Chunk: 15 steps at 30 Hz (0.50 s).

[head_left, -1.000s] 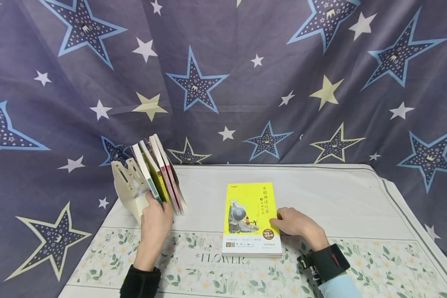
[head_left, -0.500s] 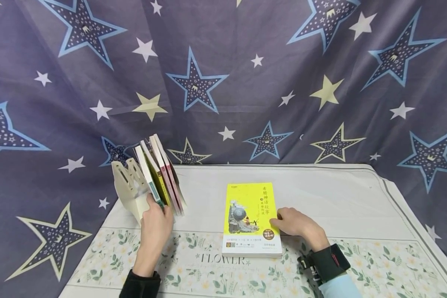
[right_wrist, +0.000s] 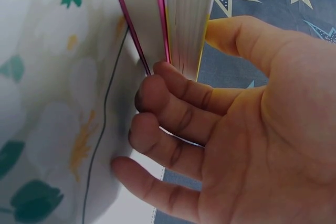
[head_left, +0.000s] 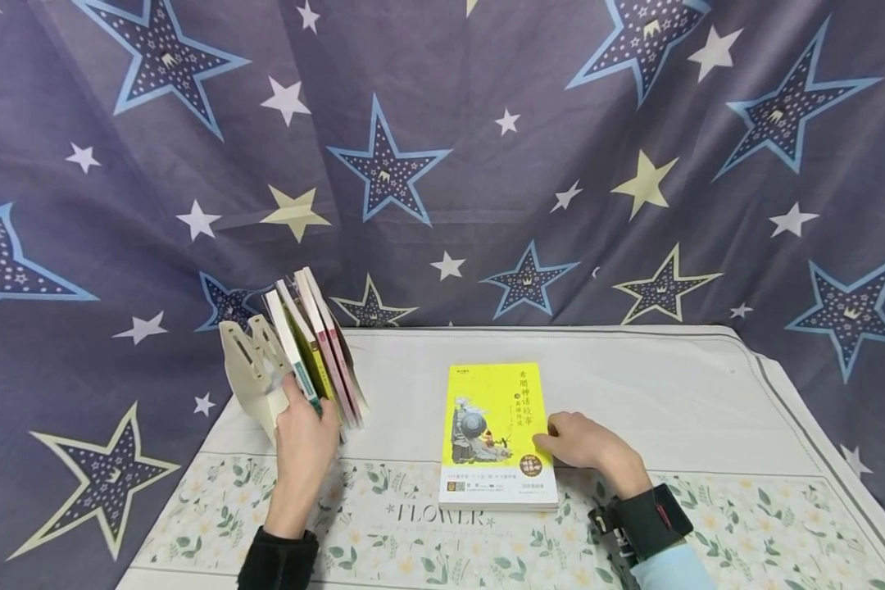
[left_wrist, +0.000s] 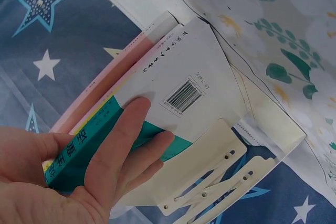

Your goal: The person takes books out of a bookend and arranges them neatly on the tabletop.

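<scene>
On the left of the head view, my left hand (head_left: 306, 442) grips a white-and-teal book (left_wrist: 176, 95) near its bottom, fingers over the back cover and thumb at the spine side. It leans in a row with a yellow-spined book (head_left: 320, 369) and pink-spined books (head_left: 336, 360). A cream bookend (head_left: 251, 369) with slotted arms stands left of them. My right hand (head_left: 590, 442) holds the right edge of a yellow-covered book (head_left: 494, 410) lying flat. Its thumb lies on the cover, its fingers bent at the page edges. Magenta-edged covers (right_wrist: 161, 19) show beneath the yellow book in the right wrist view.
The table bears a white cloth (head_left: 634, 385) with a floral band and printed lettering along its front part. A dark grey curtain (head_left: 472, 147) with stars hangs behind the table's back edge.
My left hand and the white-and-teal book have shifted very slightly, the book's top tipping toward the row. My right hand and the yellow-covered book have stayed in place.
</scene>
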Each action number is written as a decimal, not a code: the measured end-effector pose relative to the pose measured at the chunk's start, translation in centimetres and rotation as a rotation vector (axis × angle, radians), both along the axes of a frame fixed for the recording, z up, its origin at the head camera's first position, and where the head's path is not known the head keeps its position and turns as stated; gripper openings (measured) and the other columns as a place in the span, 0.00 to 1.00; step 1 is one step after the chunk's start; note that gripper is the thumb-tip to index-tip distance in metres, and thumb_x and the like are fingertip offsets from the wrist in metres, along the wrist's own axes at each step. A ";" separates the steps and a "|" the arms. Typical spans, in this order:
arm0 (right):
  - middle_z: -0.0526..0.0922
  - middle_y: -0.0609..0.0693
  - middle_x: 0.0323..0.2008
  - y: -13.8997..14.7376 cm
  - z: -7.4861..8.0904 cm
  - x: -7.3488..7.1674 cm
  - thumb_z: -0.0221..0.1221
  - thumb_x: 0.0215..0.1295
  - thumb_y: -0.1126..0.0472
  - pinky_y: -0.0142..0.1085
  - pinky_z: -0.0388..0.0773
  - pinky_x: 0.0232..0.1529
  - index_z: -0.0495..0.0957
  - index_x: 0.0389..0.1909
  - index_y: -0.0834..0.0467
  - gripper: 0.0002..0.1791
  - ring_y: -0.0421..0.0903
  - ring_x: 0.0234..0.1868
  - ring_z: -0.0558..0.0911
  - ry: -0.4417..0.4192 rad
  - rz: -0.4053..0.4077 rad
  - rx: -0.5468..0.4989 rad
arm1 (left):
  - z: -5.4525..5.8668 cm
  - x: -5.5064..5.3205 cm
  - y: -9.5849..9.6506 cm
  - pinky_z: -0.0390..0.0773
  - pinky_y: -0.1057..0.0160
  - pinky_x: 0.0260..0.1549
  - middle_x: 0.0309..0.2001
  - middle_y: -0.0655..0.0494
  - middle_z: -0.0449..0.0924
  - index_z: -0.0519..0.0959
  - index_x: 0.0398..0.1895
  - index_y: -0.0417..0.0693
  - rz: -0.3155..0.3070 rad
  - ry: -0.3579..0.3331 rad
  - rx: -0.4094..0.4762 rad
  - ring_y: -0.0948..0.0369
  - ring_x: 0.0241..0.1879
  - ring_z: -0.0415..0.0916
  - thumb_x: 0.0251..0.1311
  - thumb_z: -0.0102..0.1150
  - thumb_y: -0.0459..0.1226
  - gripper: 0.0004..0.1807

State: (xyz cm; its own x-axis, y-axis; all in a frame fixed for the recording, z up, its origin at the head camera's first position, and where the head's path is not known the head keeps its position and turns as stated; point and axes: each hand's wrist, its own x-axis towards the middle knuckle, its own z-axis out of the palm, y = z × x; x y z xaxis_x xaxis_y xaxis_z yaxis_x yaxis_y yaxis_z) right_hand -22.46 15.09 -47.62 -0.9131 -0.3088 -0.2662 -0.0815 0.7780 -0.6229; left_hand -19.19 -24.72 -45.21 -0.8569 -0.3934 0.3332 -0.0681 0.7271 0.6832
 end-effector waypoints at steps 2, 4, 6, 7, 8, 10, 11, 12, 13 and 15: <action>0.74 0.53 0.24 0.0 0.0 0.0 0.59 0.75 0.53 0.38 0.65 0.23 0.79 0.41 0.58 0.11 0.48 0.22 0.71 0.002 0.000 0.005 | 0.0 0.1 0.0 0.78 0.47 0.18 0.42 0.16 0.79 0.46 0.82 0.34 -0.001 -0.003 0.001 0.31 0.31 0.84 0.75 0.48 0.34 0.38; 0.74 0.53 0.24 0.0 0.0 0.1 0.59 0.75 0.53 0.38 0.65 0.23 0.78 0.40 0.58 0.11 0.48 0.22 0.71 0.000 -0.001 0.011 | 0.1 0.3 0.1 0.76 0.48 0.18 0.42 0.16 0.79 0.46 0.82 0.34 -0.003 -0.008 0.002 0.33 0.30 0.84 0.74 0.48 0.35 0.39; 0.74 0.53 0.24 0.0 0.0 0.1 0.59 0.75 0.53 0.38 0.65 0.23 0.78 0.40 0.58 0.11 0.48 0.22 0.71 -0.003 0.000 0.017 | 0.2 0.6 0.2 0.76 0.48 0.19 0.42 0.16 0.79 0.44 0.83 0.34 -0.007 -0.013 -0.001 0.34 0.30 0.84 0.74 0.48 0.35 0.39; 0.74 0.53 0.24 0.0 0.1 0.1 0.59 0.75 0.53 0.38 0.65 0.24 0.78 0.40 0.58 0.11 0.48 0.22 0.71 -0.003 0.003 0.018 | 0.2 0.7 0.3 0.76 0.48 0.19 0.42 0.16 0.79 0.44 0.83 0.33 -0.009 -0.017 0.000 0.34 0.30 0.84 0.75 0.48 0.35 0.40; 0.74 0.53 0.24 0.0 0.1 0.1 0.59 0.75 0.53 0.38 0.65 0.24 0.78 0.40 0.58 0.11 0.48 0.22 0.71 -0.002 0.005 0.017 | 0.2 0.8 0.3 0.77 0.47 0.19 0.43 0.16 0.79 0.43 0.83 0.33 -0.011 -0.018 0.000 0.33 0.30 0.84 0.75 0.48 0.35 0.40; 0.74 0.53 0.24 0.0 0.2 0.1 0.59 0.75 0.53 0.38 0.64 0.24 0.78 0.40 0.58 0.12 0.48 0.22 0.71 -0.004 0.007 0.015 | 0.2 1.0 0.4 0.78 0.47 0.19 0.44 0.15 0.79 0.43 0.83 0.32 -0.011 -0.016 -0.003 0.32 0.31 0.84 0.74 0.49 0.34 0.41; 0.74 0.53 0.24 0.0 0.2 0.1 0.59 0.75 0.53 0.38 0.65 0.24 0.78 0.40 0.58 0.12 0.48 0.22 0.71 -0.004 0.008 0.015 | 0.2 1.1 0.4 0.78 0.46 0.19 0.44 0.15 0.78 0.43 0.83 0.32 -0.011 -0.012 -0.004 0.32 0.31 0.84 0.74 0.49 0.34 0.41; 0.74 0.53 0.24 0.0 0.2 0.1 0.58 0.75 0.53 0.38 0.65 0.24 0.78 0.40 0.58 0.12 0.48 0.22 0.71 -0.004 0.009 0.014 | 0.2 1.1 0.5 0.78 0.46 0.18 0.44 0.15 0.78 0.43 0.83 0.32 -0.008 -0.009 -0.004 0.32 0.31 0.84 0.74 0.50 0.35 0.41; 0.74 0.53 0.24 0.0 0.2 0.1 0.58 0.75 0.53 0.38 0.65 0.24 0.78 0.40 0.58 0.12 0.48 0.22 0.71 -0.005 0.009 0.013 | 0.1 1.0 0.5 0.78 0.46 0.18 0.44 0.15 0.78 0.43 0.83 0.33 -0.004 -0.005 -0.004 0.32 0.30 0.84 0.74 0.50 0.35 0.41; 0.74 0.53 0.24 0.0 0.1 0.1 0.58 0.76 0.53 0.38 0.65 0.24 0.78 0.40 0.58 0.11 0.48 0.22 0.71 -0.007 0.009 0.016 | 0.0 0.9 0.4 0.79 0.45 0.19 0.45 0.15 0.78 0.45 0.83 0.34 0.006 0.004 -0.004 0.31 0.31 0.84 0.74 0.50 0.35 0.41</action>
State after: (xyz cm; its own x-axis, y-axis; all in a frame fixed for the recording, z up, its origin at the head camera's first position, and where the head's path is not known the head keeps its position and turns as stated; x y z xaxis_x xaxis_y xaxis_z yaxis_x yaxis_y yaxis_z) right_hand -22.35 15.04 -47.48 -0.9085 -0.3124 -0.2776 -0.0840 0.7871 -0.6111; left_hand -18.26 -24.32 -45.17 -0.8534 -0.3967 0.3381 -0.0697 0.7297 0.6802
